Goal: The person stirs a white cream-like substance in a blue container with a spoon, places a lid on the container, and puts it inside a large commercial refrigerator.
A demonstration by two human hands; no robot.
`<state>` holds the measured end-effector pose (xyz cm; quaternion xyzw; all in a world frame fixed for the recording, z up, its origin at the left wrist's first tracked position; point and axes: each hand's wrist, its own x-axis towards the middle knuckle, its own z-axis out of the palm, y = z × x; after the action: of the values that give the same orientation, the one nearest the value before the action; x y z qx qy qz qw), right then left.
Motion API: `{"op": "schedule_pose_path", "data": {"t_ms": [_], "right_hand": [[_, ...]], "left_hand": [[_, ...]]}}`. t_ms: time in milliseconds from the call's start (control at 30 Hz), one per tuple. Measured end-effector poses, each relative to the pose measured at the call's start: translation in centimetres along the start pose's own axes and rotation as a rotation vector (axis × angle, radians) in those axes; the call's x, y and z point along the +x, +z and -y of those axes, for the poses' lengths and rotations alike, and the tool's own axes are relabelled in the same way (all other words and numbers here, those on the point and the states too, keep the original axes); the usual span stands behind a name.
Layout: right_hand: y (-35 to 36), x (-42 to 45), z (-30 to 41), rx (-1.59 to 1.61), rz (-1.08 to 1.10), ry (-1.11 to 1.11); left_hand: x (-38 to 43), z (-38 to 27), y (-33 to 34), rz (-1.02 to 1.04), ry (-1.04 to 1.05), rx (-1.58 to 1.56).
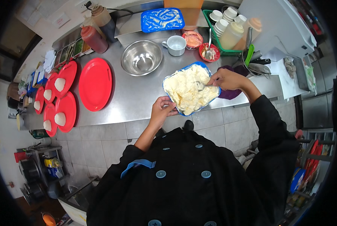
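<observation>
A blue-rimmed tub holds a heap of pale yellow, creamy spread (187, 87) at the front edge of the steel counter (123, 96). My left hand (163, 109) grips the tub's near left corner. In my right hand (223, 80) is the handle of a metal spoon (200, 86), whose bowl end is in the spread. Behind the tub, to the left, stand a steel mixing bowl (141, 58) and a white mug (176, 45). A red bowl (209, 52) with food and a spoon sits just beyond the tub. A purple cloth (230, 94) lies partly under my right hand.
Red oval plates (95, 84) are on the left, several bearing mounds of rice (60, 119). Squeeze bottles (94, 39) stand behind them. A smeared blue lid (162, 19) rests on a raised steel ledge. A green basket (213, 34) holds cups and bottles; a utensil holder (252, 63) is at right.
</observation>
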<state>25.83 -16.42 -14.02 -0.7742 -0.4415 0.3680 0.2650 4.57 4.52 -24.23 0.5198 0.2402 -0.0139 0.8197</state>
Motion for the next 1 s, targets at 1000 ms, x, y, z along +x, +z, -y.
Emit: {"op": "schedule_pose_path", "data": {"t_ms": [1000], "right_hand": [[19.3, -3.8, 2.8, -0.486, -0.872, -0.055]], "left_hand": [[-0.2, 0.4, -0.6, 0.030, -0.008, -0.046]]}}
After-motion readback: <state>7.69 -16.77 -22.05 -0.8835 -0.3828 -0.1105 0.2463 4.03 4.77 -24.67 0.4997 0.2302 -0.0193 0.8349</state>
